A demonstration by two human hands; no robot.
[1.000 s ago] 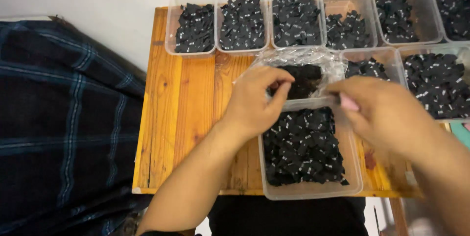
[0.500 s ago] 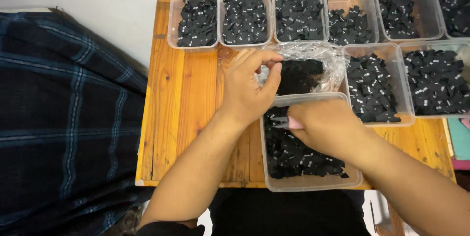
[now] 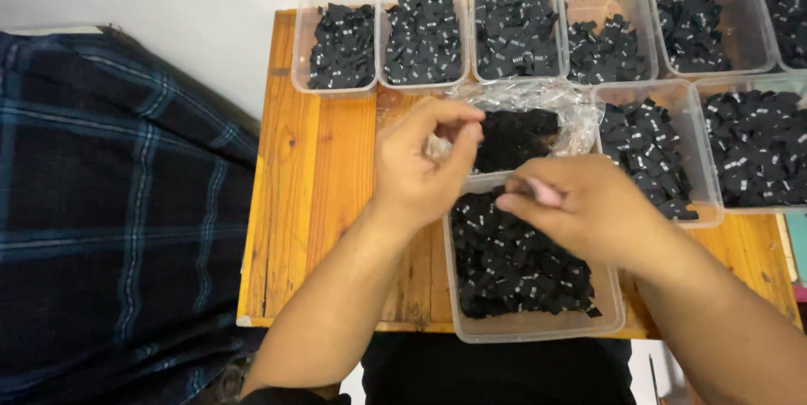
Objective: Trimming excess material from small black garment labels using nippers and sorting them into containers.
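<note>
A dark blue plaid cloth (image 3: 109, 220) fills the whole area to my left, running alongside the orange slatted wooden worktop (image 3: 315, 203), whose left third lies bare.

Along the far edge of the worktop stand 6 clear plastic tubs in a row (image 3: 424, 28), side by side, each holding small black fabric tags with pale marks. A second row nearer me has 2 more clear tubs of the same tags (image 3: 702, 149) on my right.

Directly in front of me, at the near edge of the worktop, sits the clear rectangular plastic tub of black tags (image 3: 525, 266), the fullest one close to my hands. Just beyond it, touching its far rim, lies a crumpled clear plastic bag (image 3: 525, 115) with a dark heap of the same tags inside.

My left hand (image 3: 420, 165) hovers over the left far corner of the near tub and the edge of the bag. Its fingers (image 3: 466, 140) are curled in narrow, thumb and forefinger tips pinched close together at the bag's side; whether they grip the plastic or a tag I cannot tell.

My right hand (image 3: 588, 207) lies over the far right part of the near tub, knuckles up, fingers folded under toward the left. The fingertips (image 3: 538, 192) are drawn together, but what they hold, if anything, is hidden beneath the hand.
</note>
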